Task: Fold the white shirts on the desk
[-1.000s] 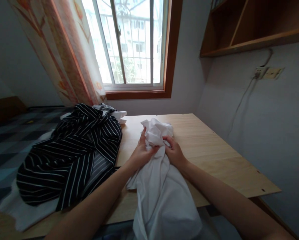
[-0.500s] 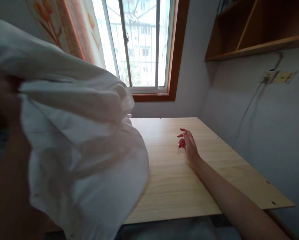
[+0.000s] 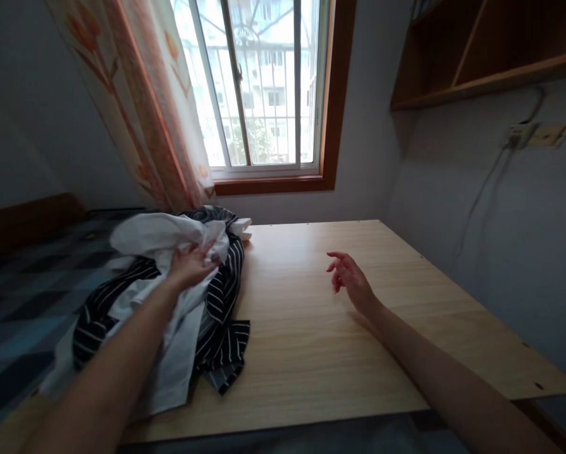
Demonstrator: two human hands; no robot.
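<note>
My left hand (image 3: 191,266) is on a crumpled white cloth garment (image 3: 138,236), its fingers closed into the fabric and partly hidden by the folds. The white garment lies on a heap with a black garment with white stripes (image 3: 224,290), whose end spreads onto the wooden tabletop (image 3: 302,353). Over the middle of the tabletop hovers my right hand (image 3: 352,280), empty, with loosely curled fingers held apart.
A bed with a dark checked cover (image 3: 23,296) adjoins the table on the left. Behind are a flowered curtain (image 3: 155,126) and a window (image 3: 268,94). At the right, a wooden shelf (image 3: 481,82) hangs above a wall socket (image 3: 542,134) with a cord.
The white garment, held up close at the left before, is now down on the heap with my left hand. The striped garment has come into view. My right hand has barely shifted.
</note>
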